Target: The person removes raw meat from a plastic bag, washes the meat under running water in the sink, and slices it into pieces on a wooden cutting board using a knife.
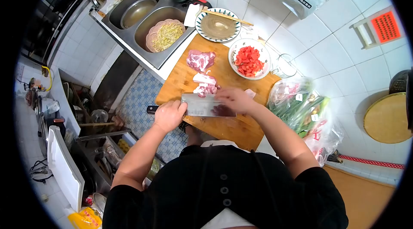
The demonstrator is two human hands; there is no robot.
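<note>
My left hand (168, 115) is closed round the black handle of a cleaver (198, 105), whose broad blade points right over the wooden cutting board (180, 83). At the far end of the blade is my right hand (234, 100), its fingers stretched towards the blade's upper edge and slightly blurred; nothing shows in its grip. Just beyond the blade lie cut pieces of raw meat (204, 83), partly hidden by the cleaver and fingers. A larger piece of raw meat (201, 60) sits farther back. A small pale piece shows beside my right wrist.
Behind the board stand a bowl (267, 63) of chopped red pieces and a plate (218, 26) with chopsticks across it. A double sink (142, 27) at the left holds a pink colander of sprouts (167, 36). Plastic-bagged green vegetables (297, 108) lie right of the board.
</note>
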